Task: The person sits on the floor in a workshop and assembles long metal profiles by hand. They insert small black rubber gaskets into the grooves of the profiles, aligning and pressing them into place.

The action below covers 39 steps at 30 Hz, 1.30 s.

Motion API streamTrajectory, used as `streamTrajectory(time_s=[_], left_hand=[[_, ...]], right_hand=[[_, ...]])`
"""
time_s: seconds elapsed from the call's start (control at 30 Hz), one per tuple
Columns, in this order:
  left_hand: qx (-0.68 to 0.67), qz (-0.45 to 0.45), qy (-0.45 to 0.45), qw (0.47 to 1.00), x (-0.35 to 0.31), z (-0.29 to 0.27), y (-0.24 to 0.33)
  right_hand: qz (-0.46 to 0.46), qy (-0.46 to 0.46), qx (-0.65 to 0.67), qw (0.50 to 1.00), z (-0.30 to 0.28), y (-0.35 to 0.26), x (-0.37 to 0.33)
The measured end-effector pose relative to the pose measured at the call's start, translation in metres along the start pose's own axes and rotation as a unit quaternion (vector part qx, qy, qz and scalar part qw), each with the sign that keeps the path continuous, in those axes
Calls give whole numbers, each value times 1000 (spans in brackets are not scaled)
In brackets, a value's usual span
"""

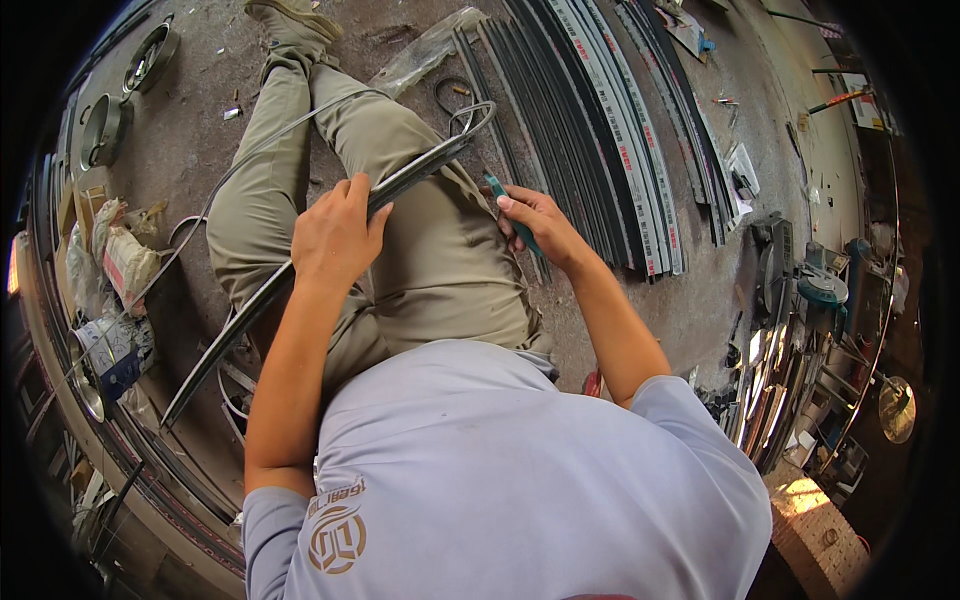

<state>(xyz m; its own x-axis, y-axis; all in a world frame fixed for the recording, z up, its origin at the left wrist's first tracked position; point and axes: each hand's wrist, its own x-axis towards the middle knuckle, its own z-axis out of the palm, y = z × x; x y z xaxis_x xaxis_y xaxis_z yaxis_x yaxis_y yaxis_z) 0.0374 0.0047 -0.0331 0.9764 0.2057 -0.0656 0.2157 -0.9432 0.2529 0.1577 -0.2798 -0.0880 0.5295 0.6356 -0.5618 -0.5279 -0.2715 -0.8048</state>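
A long dark channel-shaped profile (416, 171) lies slantwise across my thighs, from lower left to upper right. My left hand (338, 232) is closed over its middle, with the thumb along its near side. At the profile's far end a thin grey flexible strip (487, 112) bends in a loop; a length of it trails over my legs toward the left. To the right of the profile, beside my right thigh, my right hand (533, 220) grips a teal utility knife (495, 184). The knife's tip points up and left, apart from the profile. My fingers hide part of its handle.
Several long dark and grey profiles (570, 130) lie side by side on the floor ahead to the right. Round metal rings (103, 130) sit at the far left, near a white bucket (120, 355) and plastic-wrapped packages (130, 262). Tools and metal scraps crowd the right side, including a teal power tool (823, 290).
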Motion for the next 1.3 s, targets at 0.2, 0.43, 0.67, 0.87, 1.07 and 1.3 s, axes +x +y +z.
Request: streamTrajectory(time_s=[0.2,0.43,0.67,0.87,1.07,1.3], left_hand=[[6,6,5,1000,-1,0,0],[6,30,32,999,-1,-2,2],[17,34,31,999,-1,-1,3],[11,38,42,998,-2,2,2],[15,30,4,999,-2,-5,5],[7,29,26,999,-3,-1,6]], right_hand=[[6,6,33,999,2,-11,-1],[2,-16,26,1000,2,-19,3],[-23,-49,80,995,-5,-12,-15],[-44,-71,134,987,-10,3,-26],[-60,-62,112,990,-7,-7,-18],[-58,92,37,993,-18,24,18]])
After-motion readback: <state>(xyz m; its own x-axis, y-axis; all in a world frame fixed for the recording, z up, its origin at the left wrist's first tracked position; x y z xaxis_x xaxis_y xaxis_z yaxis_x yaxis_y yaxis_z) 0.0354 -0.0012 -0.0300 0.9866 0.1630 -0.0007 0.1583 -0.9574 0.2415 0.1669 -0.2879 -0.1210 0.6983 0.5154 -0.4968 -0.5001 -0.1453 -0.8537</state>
